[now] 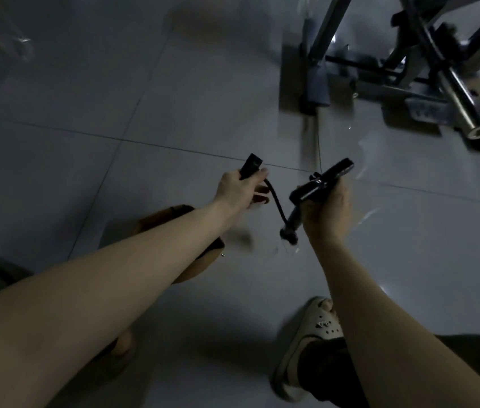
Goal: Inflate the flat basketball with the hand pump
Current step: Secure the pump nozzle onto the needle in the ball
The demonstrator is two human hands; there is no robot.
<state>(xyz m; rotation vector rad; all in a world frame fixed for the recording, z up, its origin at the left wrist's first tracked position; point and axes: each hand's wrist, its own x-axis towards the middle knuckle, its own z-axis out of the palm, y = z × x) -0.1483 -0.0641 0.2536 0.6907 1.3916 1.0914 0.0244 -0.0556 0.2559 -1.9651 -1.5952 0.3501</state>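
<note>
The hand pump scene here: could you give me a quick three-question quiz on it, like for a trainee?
1. True or false: the right hand grips the hand pump near its T-handle.
2. What does the left hand hold? A) the pump's hose end B) a sandal C) nothing
3. Fill in: the flat basketball lies on the tiled ____, partly behind the left forearm.

Key: 1 true; 2 A; 3 floor.
</note>
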